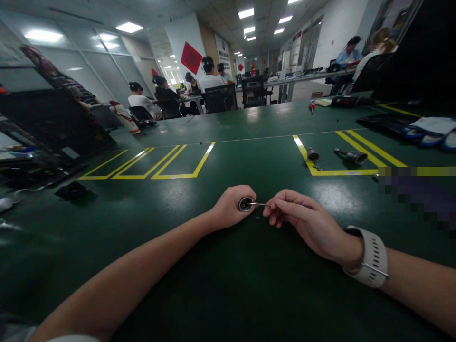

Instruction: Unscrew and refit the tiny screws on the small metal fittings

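My left hand (231, 206) is closed around a metal part with a round, cup-like mouth (245, 204), which faces me and to the right. Most of that part is hidden in my fist. Between thumb and fingers, my right hand (302, 213) pinches a thin metal rod (261, 204); its far tip reaches into the cup's mouth. The rod's other end is hidden by my fingers. On the green table (228, 285), just below the rod, lies a small dark ring-like piece (258, 218).
Yellow tape outlines (174, 177) mark the table. At the right lie a metal cup-shaped part (312, 154), another with a shaft (356, 157), and blue-white gloves (431, 130). A red-handled tool (312, 107) is farther back. A dark object (73, 191) sits left. Several people sit beyond.
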{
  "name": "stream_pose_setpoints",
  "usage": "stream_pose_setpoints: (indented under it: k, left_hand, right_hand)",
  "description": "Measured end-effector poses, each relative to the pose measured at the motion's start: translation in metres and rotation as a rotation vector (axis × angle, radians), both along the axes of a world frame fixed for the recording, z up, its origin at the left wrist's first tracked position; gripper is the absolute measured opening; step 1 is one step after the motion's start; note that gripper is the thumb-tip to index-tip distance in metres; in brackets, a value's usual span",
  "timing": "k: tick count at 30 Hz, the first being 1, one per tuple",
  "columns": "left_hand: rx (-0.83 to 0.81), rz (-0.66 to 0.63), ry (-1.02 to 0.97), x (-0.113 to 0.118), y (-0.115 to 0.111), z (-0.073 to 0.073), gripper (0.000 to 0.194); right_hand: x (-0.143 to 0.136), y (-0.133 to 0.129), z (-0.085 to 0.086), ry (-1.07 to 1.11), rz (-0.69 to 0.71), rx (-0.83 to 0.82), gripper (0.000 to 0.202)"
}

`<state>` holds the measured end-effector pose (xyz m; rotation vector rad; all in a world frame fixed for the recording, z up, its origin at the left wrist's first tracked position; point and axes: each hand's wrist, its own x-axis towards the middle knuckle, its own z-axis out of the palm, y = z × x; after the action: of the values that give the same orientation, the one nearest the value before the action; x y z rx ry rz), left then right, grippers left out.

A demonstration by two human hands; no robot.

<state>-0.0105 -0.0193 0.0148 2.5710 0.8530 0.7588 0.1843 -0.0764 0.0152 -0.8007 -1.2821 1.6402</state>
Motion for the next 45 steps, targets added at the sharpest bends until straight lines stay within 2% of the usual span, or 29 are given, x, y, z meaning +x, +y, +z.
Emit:
stream_pose_setpoints:
  k: [10, 21, 37, 42, 45]
  left_hand:
    - [0.023, 0.114, 0.008, 0.0013, 0.0008, -0.0026, 0.016]
    - [0.0, 0.167, 0.045, 0.0014, 0.0007, -0.0041, 0.015]
    - [0.006, 0.25, 0.108, 0.0001, 0.0019, -0.0046, 0.012]
    - [0.007, 0.322, 0.096, 0.0008, 0.0012, -0.0041, 0.014]
    - [0.014, 0.333, 0.094, 0.0013, 0.0011, -0.0043, 0.015]
  right_hand:
    - [0.0017, -0.0005, -0.0013, 0.01, -0.02, 0.005, 0.016]
    - [-0.0008, -0.0017, 0.0016, 0.017, -0.061, -0.005, 0.015]
    - [0.0005, -0.0006, 0.0003, 0.092, -0.245, 0.006, 0.016]
    - [-0.0002, 0.0, -0.0012, 0.02, -0.348, 0.018, 0.01]
    - [-0.0018, 0.0008, -0.0017, -0.054, -0.363, 0.012, 0.008]
